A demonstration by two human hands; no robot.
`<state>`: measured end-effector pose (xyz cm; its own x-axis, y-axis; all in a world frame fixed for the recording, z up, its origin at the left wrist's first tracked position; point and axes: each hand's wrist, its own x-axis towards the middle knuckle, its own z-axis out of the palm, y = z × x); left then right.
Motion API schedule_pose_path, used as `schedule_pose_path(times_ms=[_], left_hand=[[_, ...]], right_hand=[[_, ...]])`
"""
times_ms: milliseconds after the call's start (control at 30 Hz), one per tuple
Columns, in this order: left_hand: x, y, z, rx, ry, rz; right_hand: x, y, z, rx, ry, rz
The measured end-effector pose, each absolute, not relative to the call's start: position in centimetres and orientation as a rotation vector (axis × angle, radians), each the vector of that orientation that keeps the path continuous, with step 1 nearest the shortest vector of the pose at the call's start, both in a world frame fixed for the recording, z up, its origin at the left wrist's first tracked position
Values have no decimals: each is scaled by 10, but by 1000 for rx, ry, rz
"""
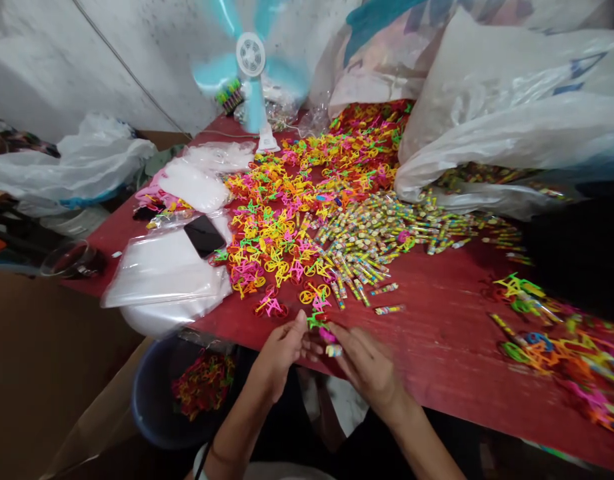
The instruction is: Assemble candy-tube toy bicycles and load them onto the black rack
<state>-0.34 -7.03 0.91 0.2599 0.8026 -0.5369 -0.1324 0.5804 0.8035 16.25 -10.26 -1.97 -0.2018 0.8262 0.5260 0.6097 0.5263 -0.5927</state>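
At the red table (437, 320), a small toy (315, 321) half lost in blur

Our right hand (369, 367) pinches the toy, green and pink, above the near edge; fingers hide where its parts join. Beside it stands the thumb of our left hand (279, 353), but we cannot tell whether that hand grips. Rightward, a black shape (577, 260) covers the tabletop, and a plastic sack (501, 100) hides part of the tube heap (361, 230).

From where I stand, a desk fan (251, 56) is at the back of the table (451, 307), behind the toy bicycles (267, 240); tubes (361, 233) lie right of them. Left, a smartphone (205, 236) rests on plastic bags (161, 270); a tub (155, 413) sits below the near edge.
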Motion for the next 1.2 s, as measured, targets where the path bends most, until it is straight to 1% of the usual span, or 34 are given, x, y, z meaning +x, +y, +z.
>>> schedule_pose_path(times_ms=[67,133,300,400,567,700,800,1033,1200], left_hand=[[-3,-69,10,602,1084,730],[-2,-69,10,536,1124,800],[2,-73,6,608,1156,839],[5,-76,5,711,1161,865],[9,-78,0,645,1187,1006],[10,-80,-1,520,1132,983],[12,-80,2,568,1133,1019],[17,-80,3,785,1238,1026],[17,-82,-6,875,1238,988]], right_hand=[[162,-109,-22,-1158,-2018,303],[160,-114,-23,-1186,-2001,379],[152,-119,-23,-1413,-1630,728],[147,-116,-23,-1470,-1517,864],[139,-113,-21,-1449,-1469,976],[136,-115,-19,-1451,-1420,1035],[138,-115,-21,-1461,-1404,997],[150,-111,-32,-1539,-1505,738],[146,-111,-30,-1478,-1589,709]])
